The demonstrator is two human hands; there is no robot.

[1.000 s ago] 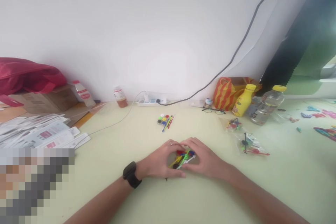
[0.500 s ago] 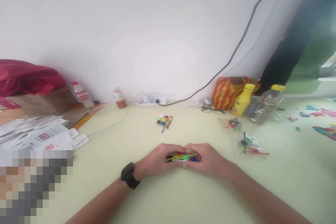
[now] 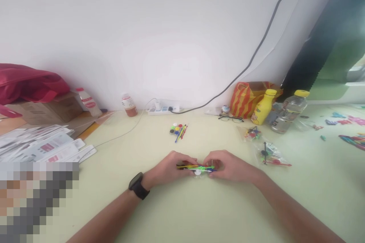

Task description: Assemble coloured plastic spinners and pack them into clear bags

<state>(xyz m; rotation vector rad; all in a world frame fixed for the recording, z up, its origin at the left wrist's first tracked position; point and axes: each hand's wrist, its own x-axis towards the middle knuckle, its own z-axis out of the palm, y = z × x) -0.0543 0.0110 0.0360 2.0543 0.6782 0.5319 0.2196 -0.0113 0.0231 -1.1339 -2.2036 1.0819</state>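
Observation:
Between my two hands is a cluster of coloured plastic arrow spinners (image 3: 199, 168), with yellow, green, white and blue arrows showing and a white disc (image 3: 197, 172) at the front. My left hand (image 3: 171, 169), with a black watch on its wrist, grips the left end of the cluster between thumb and fingers. Gripping the right end is my right hand (image 3: 229, 166), its thumb and fingertips curled round the arrows. Beyond them, a small group of coloured discs (image 3: 176, 128) lies beside several loose arrows (image 3: 181, 133) on the table.
Clear bags of similar spinner parts (image 3: 270, 155) lie at the right, near a yellow bottle (image 3: 264, 107), a clear bottle (image 3: 289, 112) and glasses (image 3: 230, 118). Stacked papers (image 3: 42, 144) sit at the left. A power strip (image 3: 164, 110) and a drink bottle (image 3: 129, 105) stand by the wall.
My hands have drawn slightly apart at the front. More of the arrow cluster shows between them, and the white disc has come into sight.

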